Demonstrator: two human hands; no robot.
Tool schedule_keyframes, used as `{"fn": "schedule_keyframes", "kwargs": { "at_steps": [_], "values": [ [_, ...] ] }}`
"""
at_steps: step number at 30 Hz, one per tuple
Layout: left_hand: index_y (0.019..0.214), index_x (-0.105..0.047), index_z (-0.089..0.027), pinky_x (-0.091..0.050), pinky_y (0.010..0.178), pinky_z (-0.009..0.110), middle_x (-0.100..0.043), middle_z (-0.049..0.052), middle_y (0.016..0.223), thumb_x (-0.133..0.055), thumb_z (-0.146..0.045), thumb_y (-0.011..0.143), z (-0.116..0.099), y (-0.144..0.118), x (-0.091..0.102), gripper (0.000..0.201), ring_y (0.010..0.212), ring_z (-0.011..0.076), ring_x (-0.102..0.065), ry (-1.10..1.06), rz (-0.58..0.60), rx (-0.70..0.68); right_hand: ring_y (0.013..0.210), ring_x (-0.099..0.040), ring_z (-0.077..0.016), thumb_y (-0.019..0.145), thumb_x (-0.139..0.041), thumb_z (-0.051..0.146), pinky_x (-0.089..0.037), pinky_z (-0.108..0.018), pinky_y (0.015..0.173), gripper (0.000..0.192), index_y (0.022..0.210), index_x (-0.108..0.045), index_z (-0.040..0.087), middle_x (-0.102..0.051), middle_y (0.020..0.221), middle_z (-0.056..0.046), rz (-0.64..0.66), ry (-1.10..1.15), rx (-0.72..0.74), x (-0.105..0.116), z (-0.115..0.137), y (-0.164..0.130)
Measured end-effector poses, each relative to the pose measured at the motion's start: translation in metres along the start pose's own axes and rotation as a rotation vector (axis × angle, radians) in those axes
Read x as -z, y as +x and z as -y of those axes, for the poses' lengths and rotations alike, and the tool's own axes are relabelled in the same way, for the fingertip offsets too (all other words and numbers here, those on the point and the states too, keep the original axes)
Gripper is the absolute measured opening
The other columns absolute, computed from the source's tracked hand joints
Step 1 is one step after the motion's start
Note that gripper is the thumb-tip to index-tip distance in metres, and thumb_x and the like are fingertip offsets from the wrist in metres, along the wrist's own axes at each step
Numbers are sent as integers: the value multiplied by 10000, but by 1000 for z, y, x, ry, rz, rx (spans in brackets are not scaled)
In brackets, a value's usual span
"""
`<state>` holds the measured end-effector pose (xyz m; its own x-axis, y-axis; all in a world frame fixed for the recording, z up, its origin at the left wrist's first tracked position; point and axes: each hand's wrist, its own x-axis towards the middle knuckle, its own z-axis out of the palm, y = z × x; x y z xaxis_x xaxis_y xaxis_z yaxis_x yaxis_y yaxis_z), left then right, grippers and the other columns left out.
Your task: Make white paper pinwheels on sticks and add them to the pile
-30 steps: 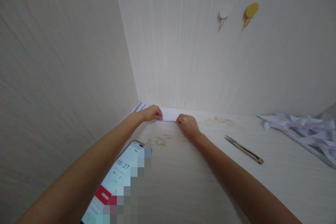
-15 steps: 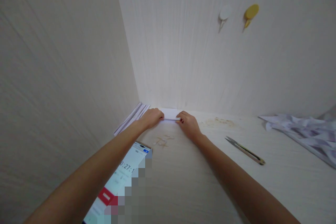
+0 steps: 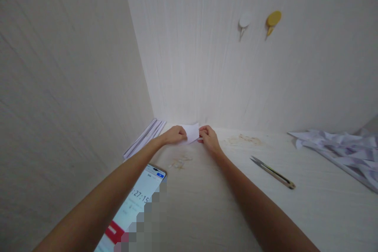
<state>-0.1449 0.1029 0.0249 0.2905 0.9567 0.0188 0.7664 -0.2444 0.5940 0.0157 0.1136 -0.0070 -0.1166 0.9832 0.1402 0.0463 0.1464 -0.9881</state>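
1. Since half a second ago, the small white paper (image 3: 191, 132) is no longer lying flat on the desk (image 3: 206, 204); now it is sticking up a little between the two hands, with one corner pointing up.
2. Both hands are sitting a bit closer together than before, right in front of the back wall (image 3: 206, 67).
3. The left hand (image 3: 175, 135) is curling its fingers shut on the left edge of the paper, knuckles facing up.
4. The right hand (image 3: 209, 138) is pinching the right edge of the paper with its fingertips closed tight.
5. Both arms are reaching out long and almost straight from the bottom of the view, meeting at the paper like a pointy roof.
6. The paper is staying just above the desk, close to the back wall, near the corner where the side wall (image 3: 59, 86) is joining it.
7. A stack of sheets (image 3: 144, 138) is lying left of the paper, along the side wall.
8. A phone (image 3: 132, 208) is resting nearer the person than the paper, partly under the left arm.
9. A cutter knife (image 3: 273, 172) is lying to the right of the paper, well apart.
10. Crumpled papers (image 3: 339, 149) are piling up far right of the paper.
11. Two wall hooks (image 3: 273, 19) are hanging high above the paper.
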Motion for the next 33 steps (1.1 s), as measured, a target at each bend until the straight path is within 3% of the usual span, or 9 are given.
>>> {"fn": "schedule_keyframes", "kwargs": {
  "at_steps": [4,8,16,26,33],
  "values": [
    [576,-591,-102,-239,473,240,-430,-18,455,-470,-398,677,-3,11,-3,335,447,84,-340,-321,-56,194,688,-603,-114,733,-426,187,-465,-220,527,126,858,-426,201,-613,784,-13,61,43,23,0,2,-2],
    [515,-560,-111,-198,458,246,-387,-23,418,-418,-627,654,-9,16,-5,553,426,74,-297,-357,-23,253,731,-614,-120,757,-428,199,-467,-226,545,115,871,-415,205,-639,841,-37,98,51,41,1,2,-3],
    [486,-520,-129,-142,446,248,-346,-48,404,-539,-696,484,-15,10,-4,567,417,59,-256,-370,-19,243,725,-621,-115,771,-414,171,-468,-226,560,106,873,-413,201,-650,845,-40,119,8,46,1,1,-4],
    [535,-558,-120,-128,435,241,-331,-60,392,-574,-656,484,-8,12,-8,539,421,53,-231,-285,-47,205,621,-602,-104,719,-505,230,-449,-196,496,95,796,-462,196,-604,675,18,142,28,90,1,-3,-1],
    [471,-481,-144,-119,434,245,-334,-57,394,-575,-679,444,-11,8,-6,544,411,51,-227,-401,-28,227,604,-598,-114,629,-599,298,-450,-214,515,184,720,-489,182,-594,614,23,172,93,95,2,-4,-2]
  ]
}}
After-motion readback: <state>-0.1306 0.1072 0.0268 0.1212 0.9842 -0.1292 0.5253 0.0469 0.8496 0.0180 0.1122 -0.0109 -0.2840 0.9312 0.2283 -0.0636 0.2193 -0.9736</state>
